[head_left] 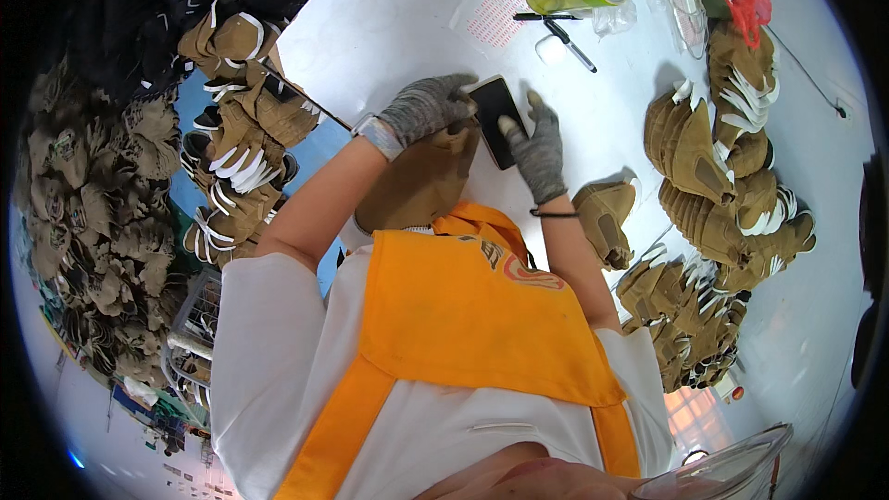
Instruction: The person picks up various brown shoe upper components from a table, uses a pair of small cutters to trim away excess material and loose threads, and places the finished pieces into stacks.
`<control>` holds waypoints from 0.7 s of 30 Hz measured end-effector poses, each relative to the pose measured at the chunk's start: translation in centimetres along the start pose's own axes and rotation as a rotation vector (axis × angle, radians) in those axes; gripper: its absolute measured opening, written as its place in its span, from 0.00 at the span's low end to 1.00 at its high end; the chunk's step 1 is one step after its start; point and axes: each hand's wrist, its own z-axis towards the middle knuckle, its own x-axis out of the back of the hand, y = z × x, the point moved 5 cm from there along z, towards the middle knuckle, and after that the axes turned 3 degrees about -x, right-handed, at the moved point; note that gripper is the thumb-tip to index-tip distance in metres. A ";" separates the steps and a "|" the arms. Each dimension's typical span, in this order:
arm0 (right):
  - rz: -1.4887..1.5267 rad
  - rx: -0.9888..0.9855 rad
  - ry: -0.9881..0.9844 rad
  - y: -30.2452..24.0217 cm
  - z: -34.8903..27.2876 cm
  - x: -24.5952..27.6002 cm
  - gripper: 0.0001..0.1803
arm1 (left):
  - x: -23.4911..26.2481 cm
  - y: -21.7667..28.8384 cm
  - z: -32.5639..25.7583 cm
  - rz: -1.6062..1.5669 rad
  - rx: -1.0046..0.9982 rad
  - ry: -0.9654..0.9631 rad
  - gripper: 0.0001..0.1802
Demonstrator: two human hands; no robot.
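While the gloved left hand (428,108) grips the top end of the dark phone (497,120) on the white table (389,28), its length runs toward the person; the right hand (537,150), fingers loose, touches its right edge.

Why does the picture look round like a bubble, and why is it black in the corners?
In the head view a fisheye lens bends the white table into a curve and leaves black corners; bright overhead light washes the table out and throws soft shadows beside the tan shoe parts; the gloved left hand, right hand and dark phone stay sharp in the middle.
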 end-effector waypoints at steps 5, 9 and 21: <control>0.271 0.097 0.008 -4.4 6.9 0.0 0.18 | 2.1 -2.3 3.7 -0.355 0.041 0.675 0.24; 0.298 0.118 -0.010 -4.1 11.6 -3.8 0.13 | 2.1 -5.8 7.8 -0.724 0.017 0.656 0.20; 0.064 0.104 -0.036 -4.8 14.0 -4.9 0.12 | 4.4 -3.9 10.1 -0.300 0.163 0.378 0.18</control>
